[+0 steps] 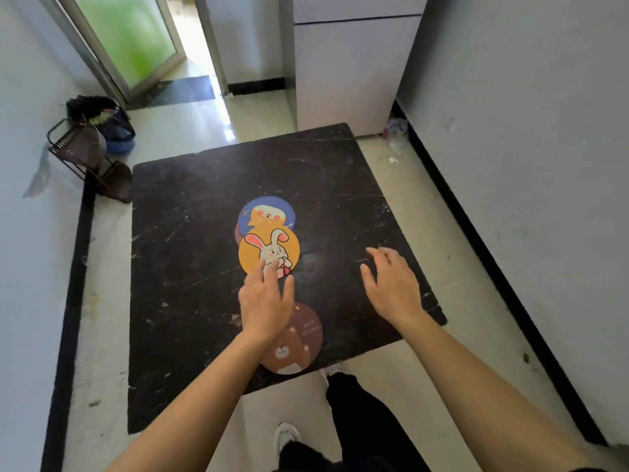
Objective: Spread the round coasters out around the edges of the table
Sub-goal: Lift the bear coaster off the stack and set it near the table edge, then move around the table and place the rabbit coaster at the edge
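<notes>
A dark square table [190, 253] fills the middle of the view. An orange rabbit coaster [263, 248] lies near its centre and overlaps a blue coaster [269, 212] behind it; the rim of a darker coaster [237, 235] peeks out underneath on the left. My left hand [265, 301] has its fingers spread, and the fingertips press on the near edge of the rabbit coaster. A brown bear coaster [299, 342] lies by the near table edge, partly under my left wrist. My right hand [391, 284] hovers open over the right side of the table, holding nothing.
A dark wire rack [85, 155] and a dark bag [102, 120] stand on the floor beyond the table's far left corner. A white cabinet [347, 73] stands behind the far edge. Walls run along both sides. My legs and shoes [286, 437] are at the near edge.
</notes>
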A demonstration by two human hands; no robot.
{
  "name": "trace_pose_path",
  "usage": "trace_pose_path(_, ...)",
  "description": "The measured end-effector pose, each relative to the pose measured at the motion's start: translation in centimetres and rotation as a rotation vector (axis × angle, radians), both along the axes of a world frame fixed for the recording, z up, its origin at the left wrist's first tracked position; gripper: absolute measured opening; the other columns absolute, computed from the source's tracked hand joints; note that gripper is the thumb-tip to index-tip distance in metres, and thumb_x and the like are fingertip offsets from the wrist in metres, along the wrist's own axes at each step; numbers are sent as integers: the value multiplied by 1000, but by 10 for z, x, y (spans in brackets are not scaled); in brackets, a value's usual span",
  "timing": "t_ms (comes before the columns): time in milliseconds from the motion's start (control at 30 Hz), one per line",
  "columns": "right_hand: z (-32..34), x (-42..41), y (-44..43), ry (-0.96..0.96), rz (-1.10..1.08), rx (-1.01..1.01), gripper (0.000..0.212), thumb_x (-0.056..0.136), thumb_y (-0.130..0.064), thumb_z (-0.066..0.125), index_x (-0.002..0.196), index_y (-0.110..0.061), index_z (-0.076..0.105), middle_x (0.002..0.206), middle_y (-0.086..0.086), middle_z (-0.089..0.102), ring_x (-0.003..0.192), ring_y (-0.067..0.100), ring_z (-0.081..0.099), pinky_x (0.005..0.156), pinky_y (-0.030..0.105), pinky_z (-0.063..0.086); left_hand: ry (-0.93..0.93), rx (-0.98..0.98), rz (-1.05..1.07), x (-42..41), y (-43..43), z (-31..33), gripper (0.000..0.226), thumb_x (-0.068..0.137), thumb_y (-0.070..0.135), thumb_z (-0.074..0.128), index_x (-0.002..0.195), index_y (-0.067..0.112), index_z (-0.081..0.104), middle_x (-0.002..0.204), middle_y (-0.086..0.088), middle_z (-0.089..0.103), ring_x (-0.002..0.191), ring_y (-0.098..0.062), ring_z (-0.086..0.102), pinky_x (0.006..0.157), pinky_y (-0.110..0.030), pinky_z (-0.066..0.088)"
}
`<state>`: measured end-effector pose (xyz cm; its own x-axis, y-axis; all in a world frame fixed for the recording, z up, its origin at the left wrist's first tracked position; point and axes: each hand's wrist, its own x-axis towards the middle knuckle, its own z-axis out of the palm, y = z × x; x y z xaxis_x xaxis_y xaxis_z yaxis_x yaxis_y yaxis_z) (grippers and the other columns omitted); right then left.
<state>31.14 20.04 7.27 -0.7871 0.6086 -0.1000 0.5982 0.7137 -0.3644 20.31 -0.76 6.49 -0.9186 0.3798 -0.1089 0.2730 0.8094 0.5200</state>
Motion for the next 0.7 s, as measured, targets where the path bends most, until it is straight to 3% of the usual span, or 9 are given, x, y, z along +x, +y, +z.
trace_pose_path(167,29,12,52,60,20,183,59,101,-52,32,154,-27,26,163,12,24,150,31,25,119,47,23,186,-9,-124,2,46,35,53,98,40,47,143,13,46,154,-18,38,142,-37,34,111,-56,28)
trace_pose_path(300,31,16,111,90,62,185,63,100,-55,26,155,-28,18,164,14,19,151,34,20,120,48,20,291,-19,-116,13,94,48,54,97,41,47,143,12,47,154,-21,38,142,-39,34,111,-57,28)
trace_pose_path(500,22,26,233,72,156,112,65,100,-53,29,155,-23,15,164,16,16,151,34,20,120,47,20,217,-121,2,39,208,40,59,100,46,38,150,16,35,161,-15,24,147,-34,23,116,-54,21)
trace_pose_path(700,43,31,355,50,290,37,66,101,-50,36,156,-19,17,164,14,18,151,31,20,121,47,22,120,-153,163,63,311,54,60,100,47,35,151,15,32,162,-15,22,148,-32,20,116,-56,22)
